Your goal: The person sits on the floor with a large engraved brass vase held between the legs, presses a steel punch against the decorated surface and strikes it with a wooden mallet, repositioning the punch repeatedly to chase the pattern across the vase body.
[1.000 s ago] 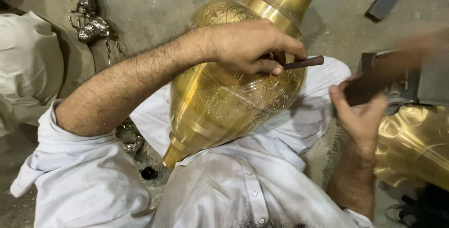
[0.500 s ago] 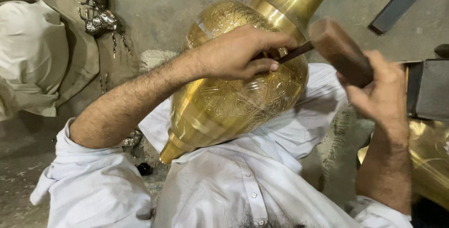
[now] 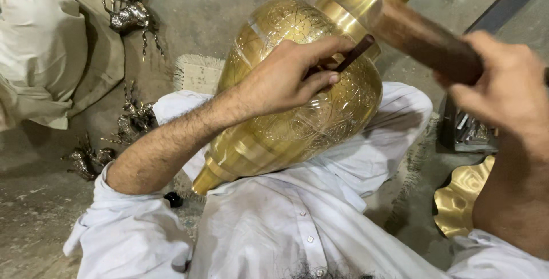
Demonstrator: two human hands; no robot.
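Head view looks down on a large brass vase (image 3: 297, 107) lying tilted across the person's lap, its foot toward the body and its neck pointing away toward the top edge of the floor. The left hand (image 3: 286, 78) is closed around a thin dark chisel (image 3: 351, 56), pinching it between thumb and fingers with the palm resting on the vase's engraved shoulder; the chisel's tip seems to meet the metal under the fingers, though the contact point is hidden. The right hand (image 3: 503, 93) is closed around a wooden mallet (image 3: 423, 38), held just above the chisel's free end.

To do this well, the chisel likely needs a steady angle, with the left palm braced on the vase so the tool cannot skate, and light, even taps square on its end. The knees should keep the vase from rolling.

On the floor at the left lie small silver animal figures (image 3: 128, 10) and a white cloth bundle (image 3: 43, 56); a wavy-rimmed brass dish (image 3: 460, 199) sits at the right.
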